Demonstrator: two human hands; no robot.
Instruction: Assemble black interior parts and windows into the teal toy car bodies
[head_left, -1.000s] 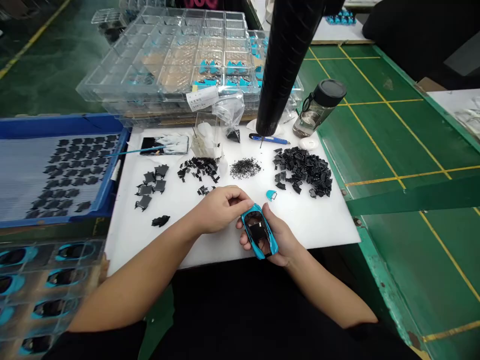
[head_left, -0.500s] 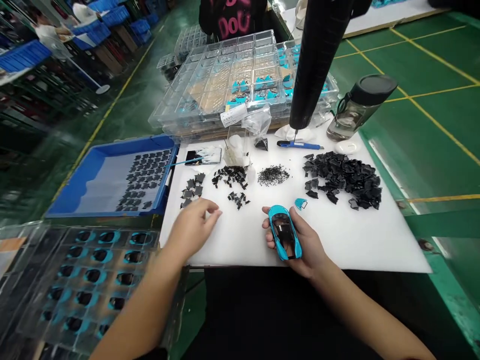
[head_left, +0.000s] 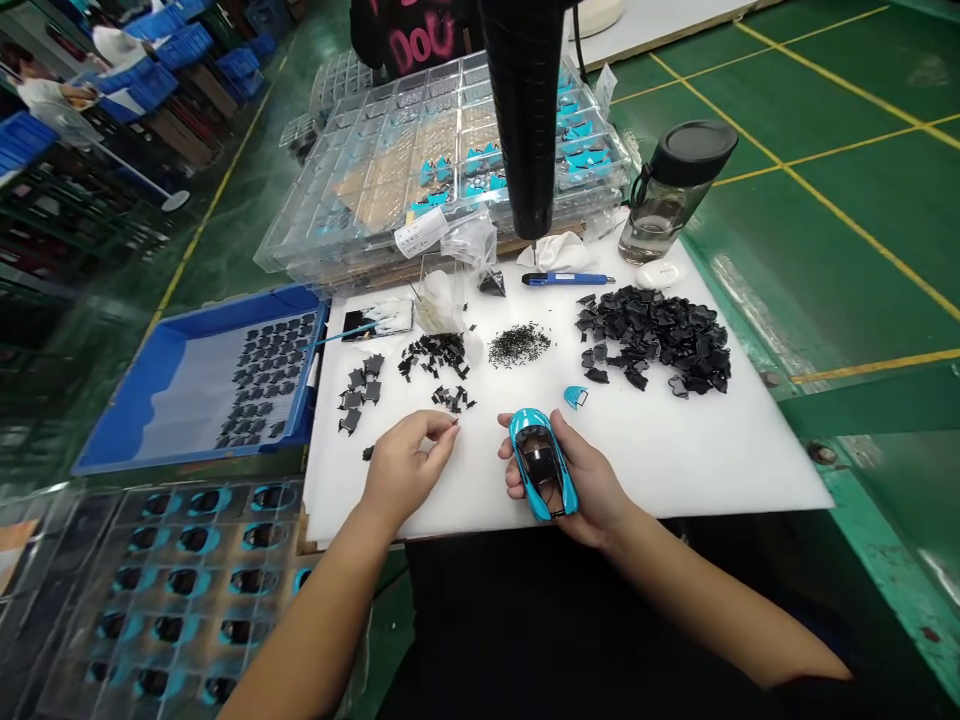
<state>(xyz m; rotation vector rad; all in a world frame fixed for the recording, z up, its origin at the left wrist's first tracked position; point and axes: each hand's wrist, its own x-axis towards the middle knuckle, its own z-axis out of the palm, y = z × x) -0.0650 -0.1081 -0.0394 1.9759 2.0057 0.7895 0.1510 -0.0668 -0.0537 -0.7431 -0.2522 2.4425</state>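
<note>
My right hand (head_left: 592,480) is wrapped around a bright blue toy car (head_left: 517,425) with a dark cabin, held tilted above the front of the white work board (head_left: 660,460). My left hand (head_left: 401,465) is closed in a pinch left of the car, with a tiny dark piece (head_left: 455,421) at its fingertips. Just beyond it lie small black parts (head_left: 435,355) in a heap and a little cluster. A blue trim piece (head_left: 576,397) rests behind the car. Flat black parts (head_left: 360,390) lie beyond my left hand.
A black power screwdriver (head_left: 525,130) hangs over the board, above a blue cutter knife (head_left: 568,280). Black parts (head_left: 660,335) and tiny screws (head_left: 519,344) form piles. Around stand a bottle (head_left: 671,195), clear trays (head_left: 300,240), a blue bin (head_left: 97,440) and a tray of cars (head_left: 180,545).
My left hand has moved right, toward the car, and now shows a tiny dark piece in its pinch. My right hand still holds the car. The whole view has shifted slightly.
</note>
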